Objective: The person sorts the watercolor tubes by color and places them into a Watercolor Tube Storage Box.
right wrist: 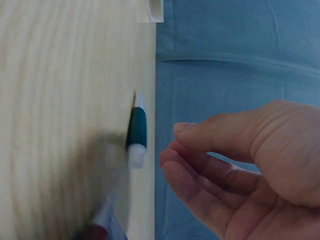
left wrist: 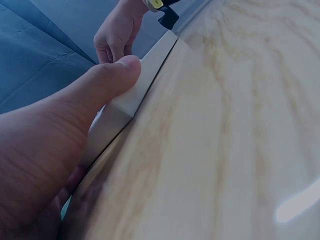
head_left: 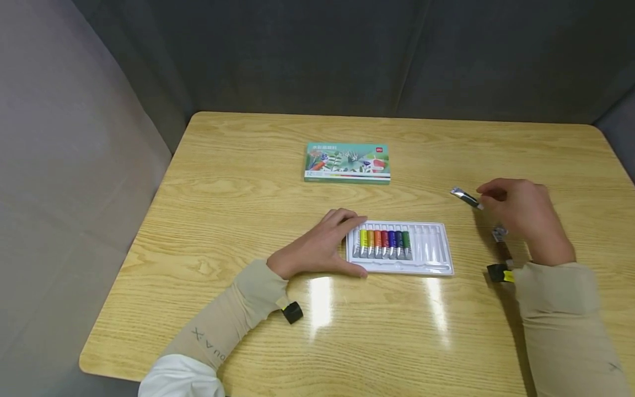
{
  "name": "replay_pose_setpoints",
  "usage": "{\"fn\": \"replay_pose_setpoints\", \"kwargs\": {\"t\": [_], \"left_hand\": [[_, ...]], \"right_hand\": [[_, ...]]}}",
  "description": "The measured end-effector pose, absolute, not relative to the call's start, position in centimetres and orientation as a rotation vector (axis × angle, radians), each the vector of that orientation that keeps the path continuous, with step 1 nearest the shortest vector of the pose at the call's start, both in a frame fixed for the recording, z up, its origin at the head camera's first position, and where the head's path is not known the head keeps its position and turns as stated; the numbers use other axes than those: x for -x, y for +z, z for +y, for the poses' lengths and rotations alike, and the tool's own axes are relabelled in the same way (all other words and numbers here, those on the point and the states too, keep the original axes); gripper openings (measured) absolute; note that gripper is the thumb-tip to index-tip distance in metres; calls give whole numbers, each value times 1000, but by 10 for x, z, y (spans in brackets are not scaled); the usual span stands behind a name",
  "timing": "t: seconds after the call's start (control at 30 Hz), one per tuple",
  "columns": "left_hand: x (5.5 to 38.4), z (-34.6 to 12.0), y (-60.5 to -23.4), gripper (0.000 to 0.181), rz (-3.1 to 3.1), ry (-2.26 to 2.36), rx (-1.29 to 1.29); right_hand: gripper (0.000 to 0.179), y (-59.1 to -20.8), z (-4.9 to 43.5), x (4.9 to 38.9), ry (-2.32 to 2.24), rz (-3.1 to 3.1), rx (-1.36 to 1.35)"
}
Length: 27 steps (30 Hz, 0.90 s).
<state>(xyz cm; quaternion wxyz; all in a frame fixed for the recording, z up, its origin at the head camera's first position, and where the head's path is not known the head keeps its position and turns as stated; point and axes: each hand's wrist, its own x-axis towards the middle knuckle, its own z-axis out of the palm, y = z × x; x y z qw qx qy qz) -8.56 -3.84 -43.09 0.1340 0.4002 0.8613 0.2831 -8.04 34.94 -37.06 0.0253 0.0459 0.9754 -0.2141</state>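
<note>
My left hand (head_left: 329,242) grips the left end of a white plastic tray (head_left: 448,248), thumb along the near edge and fingers at the far edge. Several paint tubes (head_left: 385,242) lie in a row in the tray, from white and yellow through red and blue to green; the slots at its right end hold none. To the right, my right hand (head_left: 521,212) hovers over the table with thumb and fingers bent loosely. Just off its fingertips lies a dark green paint tube (right wrist: 136,127), a gap showing between them. A brown paint tube (head_left: 506,255) lies below that hand, partly hidden.
A green illustrated paint box (head_left: 347,164) lies flat behind the tray. The wooden table (head_left: 223,204) ends at a dark curtain (head_left: 297,55) at the back. Black wrist cameras (head_left: 292,312) sit at both cuffs.
</note>
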Motion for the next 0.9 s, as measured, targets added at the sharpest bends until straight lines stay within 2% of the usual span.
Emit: {"fn": "replay_pose_setpoints", "kwargs": {"t": [0.23, 0.9], "left_hand": [[86, -38, -431, 111, 2496, 827, -1148], [85, -38, -430, 112, 2488, 833, -1140]], "right_hand": [[27, -378, 344, 85, -646, 2990, -55], [38, -386, 344, 87, -600, 2932, -146]]}}
